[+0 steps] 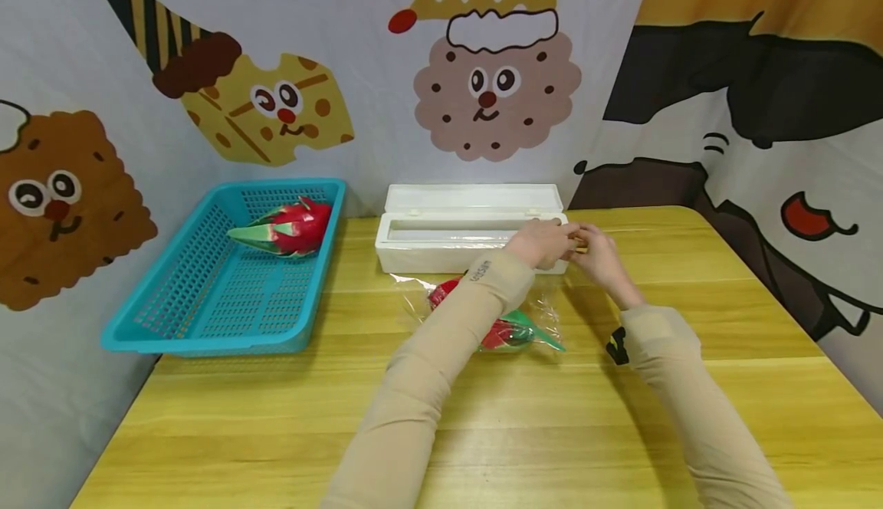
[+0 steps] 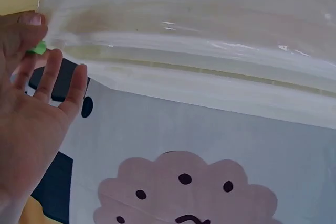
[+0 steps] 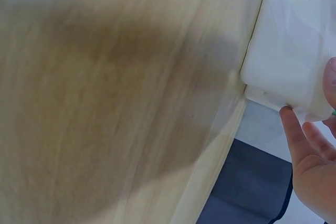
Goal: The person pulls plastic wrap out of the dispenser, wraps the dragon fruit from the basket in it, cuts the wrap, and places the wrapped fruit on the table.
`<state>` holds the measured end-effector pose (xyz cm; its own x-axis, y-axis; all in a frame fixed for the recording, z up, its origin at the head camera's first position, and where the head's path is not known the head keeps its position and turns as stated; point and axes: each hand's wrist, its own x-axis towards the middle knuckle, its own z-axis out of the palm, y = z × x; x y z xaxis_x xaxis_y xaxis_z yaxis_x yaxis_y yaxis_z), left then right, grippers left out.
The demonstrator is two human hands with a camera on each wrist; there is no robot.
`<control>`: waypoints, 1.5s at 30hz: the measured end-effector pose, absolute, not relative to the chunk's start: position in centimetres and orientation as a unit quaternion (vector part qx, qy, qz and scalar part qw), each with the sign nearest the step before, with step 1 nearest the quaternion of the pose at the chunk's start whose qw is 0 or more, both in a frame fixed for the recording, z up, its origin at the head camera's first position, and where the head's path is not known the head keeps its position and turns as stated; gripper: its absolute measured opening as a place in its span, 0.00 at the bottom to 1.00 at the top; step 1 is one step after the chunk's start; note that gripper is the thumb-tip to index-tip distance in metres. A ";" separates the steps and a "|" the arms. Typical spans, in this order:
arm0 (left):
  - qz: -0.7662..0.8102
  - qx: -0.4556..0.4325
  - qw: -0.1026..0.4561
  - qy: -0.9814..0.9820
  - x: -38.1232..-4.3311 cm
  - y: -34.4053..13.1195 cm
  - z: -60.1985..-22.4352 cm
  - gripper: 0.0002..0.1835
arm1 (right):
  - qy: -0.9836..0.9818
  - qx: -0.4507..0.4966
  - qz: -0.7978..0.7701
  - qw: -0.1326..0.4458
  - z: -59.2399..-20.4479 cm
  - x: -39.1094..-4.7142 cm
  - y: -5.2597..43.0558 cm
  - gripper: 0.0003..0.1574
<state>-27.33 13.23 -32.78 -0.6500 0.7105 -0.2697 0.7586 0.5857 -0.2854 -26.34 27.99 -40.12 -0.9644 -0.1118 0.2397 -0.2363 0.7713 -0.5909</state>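
My left hand (image 1: 541, 242) reaches across to the right end of a white cling film box (image 1: 407, 254). Its thumb and forefinger pinch a small green piece (image 2: 38, 48), the other fingers spread. My right hand (image 1: 603, 260) meets it at the same corner. One right fingertip touches the box end (image 3: 262, 72); the thumb and forefinger lie near the green piece, partly cut off by the frame edge. In front of the box, clear film (image 1: 414, 298) surrounds a red and green dragon fruit (image 1: 500, 336), partly behind my left sleeve.
A blue perforated basket (image 1: 320, 271) stands at the left with another dragon fruit (image 1: 310, 225) in it. The box's lid (image 1: 476, 198) is raised at the back. A cartoon-printed cloth (image 1: 372, 110) hangs behind the wooden table (image 1: 517, 432).
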 end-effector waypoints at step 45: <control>-0.089 0.449 0.076 0.886 -30.3 6.3 -33.4 0.27 | -0.935 0.084 0.326 0.110 -40.3 -26.7 27.4 0.34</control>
<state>-30.31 6.34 -33.40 -0.5848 0.7821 -0.2155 0.8094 0.5804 -0.0900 -26.66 27.43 -40.32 -0.9617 -0.0856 0.2605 -0.2289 0.7737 -0.5908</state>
